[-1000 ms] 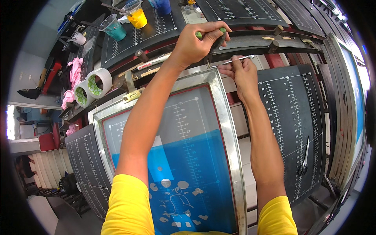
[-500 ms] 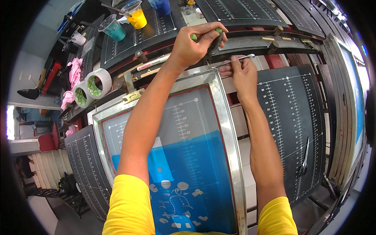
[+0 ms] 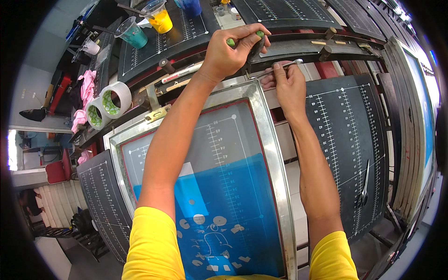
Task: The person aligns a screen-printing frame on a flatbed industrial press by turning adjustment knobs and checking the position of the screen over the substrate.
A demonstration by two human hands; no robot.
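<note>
My left hand (image 3: 224,57) is closed around dark pliers (image 3: 254,52) with green handle ends. Their jaws point down at hardware by the far right corner of a metal-framed printing screen (image 3: 274,154). Just right of that corner, my right hand (image 3: 290,88) pinches a thin silver wrench (image 3: 297,61). One wrench end sticks out past the fingers; the other reaches toward the pliers' jaws, where my fingers partly hide it. The screen has blue mesh with pale cut-out shapes in its near part, and grey see-through mesh farther off. My left forearm crosses above it.
Scissors (image 3: 364,189) lie on a black ruled board (image 3: 338,140) at right. Two tape rolls (image 3: 125,100) and a white marker (image 3: 184,73) rest along the rail. Beyond stand cups of teal (image 3: 135,38), yellow (image 3: 161,22) and blue (image 3: 190,7) paint. Pink cloth (image 3: 87,88) hangs at left.
The wrench's outer end has swung slightly away from me as my right hand turned. My left hand keeps its grip on the pliers in nearly the same place. The view has shifted slightly.
</note>
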